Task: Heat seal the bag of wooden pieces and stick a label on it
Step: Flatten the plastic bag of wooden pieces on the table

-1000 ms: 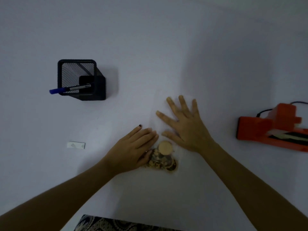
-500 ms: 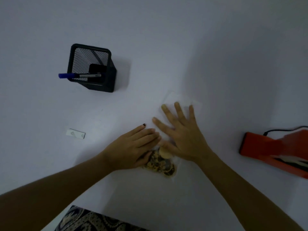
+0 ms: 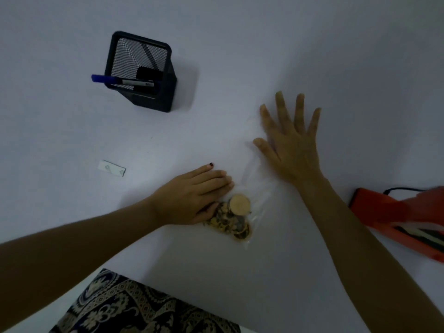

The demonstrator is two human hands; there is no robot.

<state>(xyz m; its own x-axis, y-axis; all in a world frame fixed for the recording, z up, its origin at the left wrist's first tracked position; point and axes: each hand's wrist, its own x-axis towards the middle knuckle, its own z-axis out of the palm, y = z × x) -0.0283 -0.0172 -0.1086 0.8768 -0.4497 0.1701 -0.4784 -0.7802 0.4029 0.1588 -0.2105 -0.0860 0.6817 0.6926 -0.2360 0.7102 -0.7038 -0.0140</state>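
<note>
A clear plastic bag (image 3: 254,186) lies flat on the white table, with round wooden pieces (image 3: 231,217) gathered at its near end. My left hand (image 3: 192,198) rests flat on the bag's left side, fingers straight, touching the pile. My right hand (image 3: 292,143) presses flat with spread fingers on the bag's far, empty end. A small white label (image 3: 112,168) lies on the table to the left. An orange heat sealer (image 3: 403,219) sits at the right edge, partly cut off.
A black mesh pen holder (image 3: 141,70) stands at the back left with a blue-capped marker (image 3: 121,80) sticking out of it. A black cable (image 3: 398,189) leaves the sealer. Patterned cloth (image 3: 134,306) shows at the table's near edge.
My right hand has slid away from me along the bag toward its open end, uncovering the wooden pieces. My left hand has stayed by the pile. The camera view has shifted.
</note>
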